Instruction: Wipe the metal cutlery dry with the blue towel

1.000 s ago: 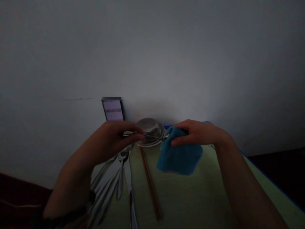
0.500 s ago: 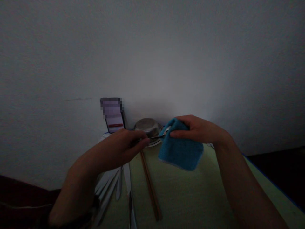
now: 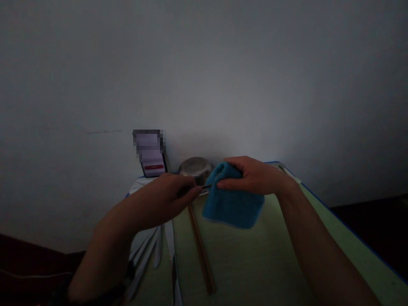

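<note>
Nearest you, loose cutlery (image 3: 156, 250) and a pair of wooden chopsticks (image 3: 200, 250) lie on the green tabletop (image 3: 255, 263). Above them, your left hand (image 3: 165, 199) has its fingers clenched on the handle of a metal utensil (image 3: 205, 186). Its far end is buried in the blue cloth (image 3: 231, 206), which your right hand (image 3: 251, 176) grips bunched. Behind sits a steel bowl (image 3: 195, 166), then a phone (image 3: 152, 163) propped at the wall.

The left hand (image 3: 172, 196) pinches a thin metal utensil (image 3: 205, 186), perhaps a spoon in this dim light. Its far end is buried in the blue cloth (image 3: 232, 206) gripped by the right hand (image 3: 251, 178). Just behind stand a metal bowl (image 3: 194, 165) and a phone (image 3: 153, 159). Chopsticks (image 3: 200, 250) and cutlery (image 3: 156, 248) lie on the green table (image 3: 255, 267).
</note>
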Demonstrator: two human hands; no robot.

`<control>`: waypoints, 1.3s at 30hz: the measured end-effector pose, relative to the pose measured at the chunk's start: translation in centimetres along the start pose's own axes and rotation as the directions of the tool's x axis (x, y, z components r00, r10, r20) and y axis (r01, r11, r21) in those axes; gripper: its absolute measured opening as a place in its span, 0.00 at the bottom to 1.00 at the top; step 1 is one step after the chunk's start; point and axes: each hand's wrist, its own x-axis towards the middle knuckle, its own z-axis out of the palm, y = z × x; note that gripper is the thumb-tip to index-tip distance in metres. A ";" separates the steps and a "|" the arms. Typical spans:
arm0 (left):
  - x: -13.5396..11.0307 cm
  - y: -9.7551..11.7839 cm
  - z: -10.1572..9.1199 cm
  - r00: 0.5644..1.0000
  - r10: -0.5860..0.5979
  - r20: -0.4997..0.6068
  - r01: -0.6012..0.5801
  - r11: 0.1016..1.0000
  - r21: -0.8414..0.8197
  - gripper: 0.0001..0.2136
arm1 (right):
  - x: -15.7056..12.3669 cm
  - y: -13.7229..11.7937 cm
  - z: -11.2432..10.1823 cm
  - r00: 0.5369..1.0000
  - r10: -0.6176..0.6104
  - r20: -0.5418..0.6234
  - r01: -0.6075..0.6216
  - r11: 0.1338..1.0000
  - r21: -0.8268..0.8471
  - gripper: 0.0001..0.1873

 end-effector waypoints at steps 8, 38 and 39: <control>0.0 0.5 -0.4 1.000 0.007 -0.016 -0.007 1.000 0.002 0.16 | 0.0 -0.1 0.1 1.000 0.001 0.027 -0.001 1.000 0.014 0.12; -0.6 0.2 -0.6 0.982 0.065 -0.176 -0.058 0.997 0.044 0.14 | -0.3 0.7 -0.3 0.998 0.050 0.026 -0.054 0.979 0.195 0.15; -0.5 0.3 -0.6 0.982 0.070 -0.174 -0.061 0.996 0.060 0.14 | -0.1 0.5 -0.1 0.999 0.038 0.015 -0.040 0.984 0.175 0.15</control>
